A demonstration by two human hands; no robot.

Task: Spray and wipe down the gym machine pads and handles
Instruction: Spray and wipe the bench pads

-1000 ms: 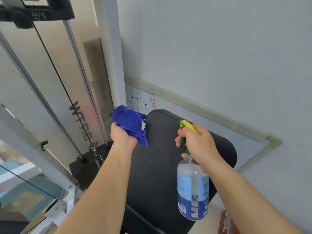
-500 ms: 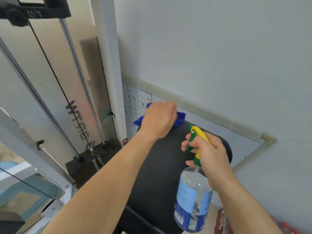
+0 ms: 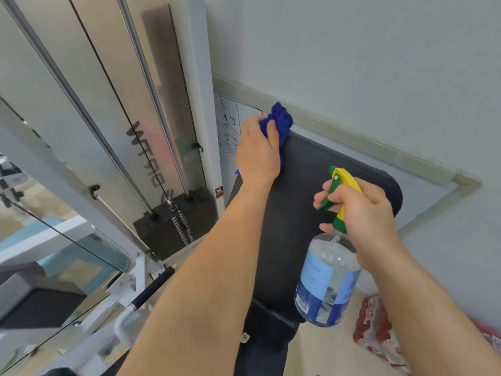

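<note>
At nine o'clock in the view stands the white frame (image 3: 70,172) of a gym machine, with slanted steel rods and a thin black cable running down to a black weight stack (image 3: 168,229) near eight o'clock. Just right of the stack a white post (image 3: 199,104) rises toward twelve o'clock. Beside it a whiteboard (image 3: 230,126) with handwritten notes leans on the grey wall (image 3: 379,63).

The left hand (image 3: 257,156) reaches in from six o'clock. Its fingers are curled tight round a bunched blue cloth (image 3: 280,122), which it presses on the black back pad (image 3: 295,213) at the pad's eleven o'clock corner. The loose end of the cloth sticks out past the knuckles toward twelve o'clock. The back pad runs down toward six o'clock, where it meets a second black pad, the seat (image 3: 265,337).

The right hand (image 3: 366,215) is in front of the back pad's right half, near three o'clock. Its fingers are wrapped round the neck of a spray bottle (image 3: 328,280), with one finger laid on the green trigger (image 3: 329,196). The yellow nozzle points toward eleven o'clock, and the clear body with its blue label hangs toward six o'clock. I cannot tell whether the bottle touches the pad.

At five o'clock a red patterned bag (image 3: 376,327) lies on the floor by the wall.
</note>
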